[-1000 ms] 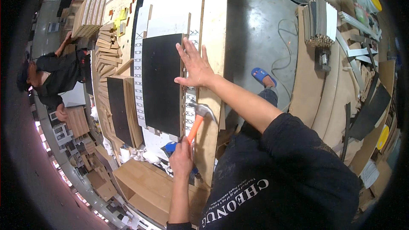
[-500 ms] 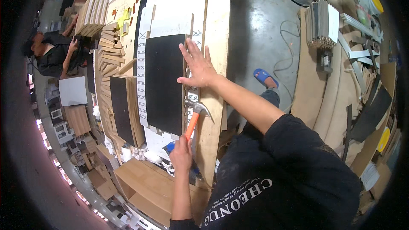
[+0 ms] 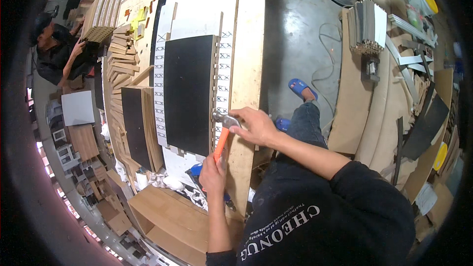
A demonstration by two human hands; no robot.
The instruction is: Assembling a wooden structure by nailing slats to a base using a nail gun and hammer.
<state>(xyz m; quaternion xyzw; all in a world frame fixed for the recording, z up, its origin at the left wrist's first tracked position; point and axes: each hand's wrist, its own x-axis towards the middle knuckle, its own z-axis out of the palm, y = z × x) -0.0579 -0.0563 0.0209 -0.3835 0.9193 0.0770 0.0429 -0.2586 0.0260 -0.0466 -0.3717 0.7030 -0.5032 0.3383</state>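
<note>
Hammer (image 3: pixel 221 143) was over the bench (image 3: pixel 249 54), orange handle slanting up toward 1 o'clock, its metal head (image 3: pixel 224 119) on top. Left hand (image 3: pixel 212 175) was closed round the lower handle, its forearm entering from 6 o'clock. Right hand (image 3: pixel 256 127) came in from 4 o'clock, fingers and thumb bent about the claw end, gripping it. Striking face pointed toward 10 o'clock, right by the long edge of a black panel (image 3: pixel 188 93); contact with it could not be told. The panel lay flat at 11 o'clock from the hammer, black face up, over white boards (image 3: pixel 223 69) with dark cross marks showing along both long sides. At 9 o'clock, a stack of boards (image 3: pixel 138 125) with a black top; at 10, a heap of wood strips (image 3: pixel 125 51). A blue object (image 3: pixel 195 170), partly hidden by the left hand, sat at 7 o'clock, with a cardboard box (image 3: pixel 172 216) farther out that way. Blue sandal (image 3: pixel 298 88) on the floor (image 3: pixel 293 34) at 2 o'clock. Farther off at 10 o'clock, a co-worker in black (image 3: pixel 64 59) had both hands near a block of stacked boards (image 3: pixel 101 17).
</note>
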